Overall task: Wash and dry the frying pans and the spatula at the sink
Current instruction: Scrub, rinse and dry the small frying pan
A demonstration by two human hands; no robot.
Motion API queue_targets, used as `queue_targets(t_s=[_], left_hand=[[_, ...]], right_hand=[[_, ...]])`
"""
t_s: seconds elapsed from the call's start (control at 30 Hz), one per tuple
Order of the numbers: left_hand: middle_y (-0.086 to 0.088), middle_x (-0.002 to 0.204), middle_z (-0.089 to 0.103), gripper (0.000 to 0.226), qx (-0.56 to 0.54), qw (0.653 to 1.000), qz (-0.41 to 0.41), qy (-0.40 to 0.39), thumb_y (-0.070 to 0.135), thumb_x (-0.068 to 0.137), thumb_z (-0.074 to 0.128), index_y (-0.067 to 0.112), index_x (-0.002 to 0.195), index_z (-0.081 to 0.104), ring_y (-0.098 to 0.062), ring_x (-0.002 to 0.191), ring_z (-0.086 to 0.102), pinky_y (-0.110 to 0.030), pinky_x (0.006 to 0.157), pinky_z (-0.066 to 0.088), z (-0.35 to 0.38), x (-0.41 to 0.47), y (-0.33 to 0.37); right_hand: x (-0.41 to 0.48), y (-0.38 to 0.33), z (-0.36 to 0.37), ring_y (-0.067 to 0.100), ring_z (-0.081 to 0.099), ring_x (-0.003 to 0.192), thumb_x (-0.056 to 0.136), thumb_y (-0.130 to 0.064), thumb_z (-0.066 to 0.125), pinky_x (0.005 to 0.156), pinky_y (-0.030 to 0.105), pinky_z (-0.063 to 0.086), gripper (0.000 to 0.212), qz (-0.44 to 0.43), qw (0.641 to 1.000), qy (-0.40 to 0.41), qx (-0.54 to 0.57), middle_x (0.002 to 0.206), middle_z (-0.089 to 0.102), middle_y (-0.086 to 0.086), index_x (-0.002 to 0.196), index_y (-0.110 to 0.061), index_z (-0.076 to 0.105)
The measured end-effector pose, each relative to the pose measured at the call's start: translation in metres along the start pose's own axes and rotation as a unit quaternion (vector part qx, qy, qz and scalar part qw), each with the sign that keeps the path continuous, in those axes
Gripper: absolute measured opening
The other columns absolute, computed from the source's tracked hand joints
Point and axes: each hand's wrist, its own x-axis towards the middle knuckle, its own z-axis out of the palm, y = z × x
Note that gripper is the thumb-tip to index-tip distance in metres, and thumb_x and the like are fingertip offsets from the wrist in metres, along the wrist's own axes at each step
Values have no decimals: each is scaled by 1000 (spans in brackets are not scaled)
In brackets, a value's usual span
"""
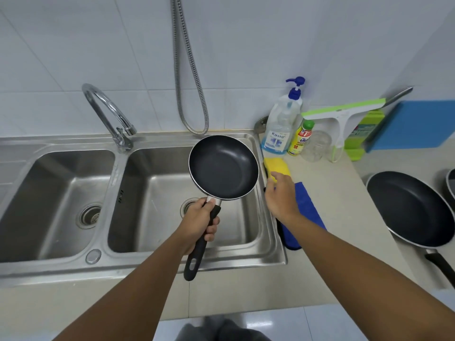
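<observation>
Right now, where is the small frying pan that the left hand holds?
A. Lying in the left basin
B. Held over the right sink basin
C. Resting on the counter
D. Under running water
B: the left hand grips the handle, holding the small frying pan above the right sink basin.

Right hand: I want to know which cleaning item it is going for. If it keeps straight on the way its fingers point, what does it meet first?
Most likely the yellow sponge: the right hand reaches over the blue cloth, fingertips at the sponge's near edge. Whether they touch is unclear.
</observation>
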Motion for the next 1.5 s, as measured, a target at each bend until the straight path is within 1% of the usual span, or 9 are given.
queue_targets(t_s=[0.13,0.3,0.47,0.6,0.87,1.0,1.13,1.3,1.5], left_hand=[[-8,68,50,22,-9,1000,23,-19,30,110,43,12,97,48,-14,45,37,-23,38,30,16,-3,7],[-11,68,60,25,26,996,56,-56,30,110,44,7,106,54,-19,47,49,-30,44,45,36,-1,17],[-8,78,63,28,148,984,85,-47,31,101,60,7,88,64,-25,73,66,-49,87,61,61,18,11],[-15,90,74,30,178,980,78,-49,26,84,72,-3,89,69,-26,83,69,-55,92,59,97,28,-1],[-18,103,78,13,207,975,62,-55,4,93,73,-2,104,72,-32,99,76,-48,88,63,202,36,-24],[-14,97,79,17,236,970,47,-42,12,90,78,-1,98,72,-28,91,77,-46,86,63,255,42,-37],[-18,102,78,12,244,969,28,-31,11,90,78,1,94,73,-30,91,77,-46,84,64,299,44,-51],[-15,105,77,14,243,970,9,-16,8,91,76,-1,102,74,-27,91,77,-39,82,65,337,53,-68],[-11,105,77,14,245,969,-12,-6,11,92,76,5,104,74,-23,92,76,-40,84,64,359,66,-77]], right_hand=[[9,-31,11,26,63,110,99,-44,31,98,51,53,42,97,980,-60,164,117,67,1,121,-25,62],[9,-41,-15,30,66,96,93,-8,34,81,47,61,39,125,979,24,158,103,69,7,106,-20,69],[14,-21,-53,31,67,88,90,-1,34,72,51,63,41,129,980,53,138,96,70,11,89,-19,70],[21,5,-84,30,60,79,93,-2,39,71,44,63,33,122,981,76,128,86,65,8,82,-16,67],[46,87,-146,26,69,93,92,-11,47,87,48,61,41,144,974,100,144,96,74,1,104,-36,77],[50,117,-180,12,60,90,96,-6,55,93,43,59,32,153,967,126,163,108,75,6,117,-17,76],[61,159,-198,18,66,113,93,-14,61,98,44,57,35,190,960,118,171,122,72,-1,125,-23,72],[73,191,-212,18,63,119,97,-8,58,108,30,46,37,210,959,99,163,131,68,3,130,-20,69],[91,213,-216,17,61,124,98,-5,57,100,17,39,38,217,958,83,170,132,68,2,132,-18,67]])
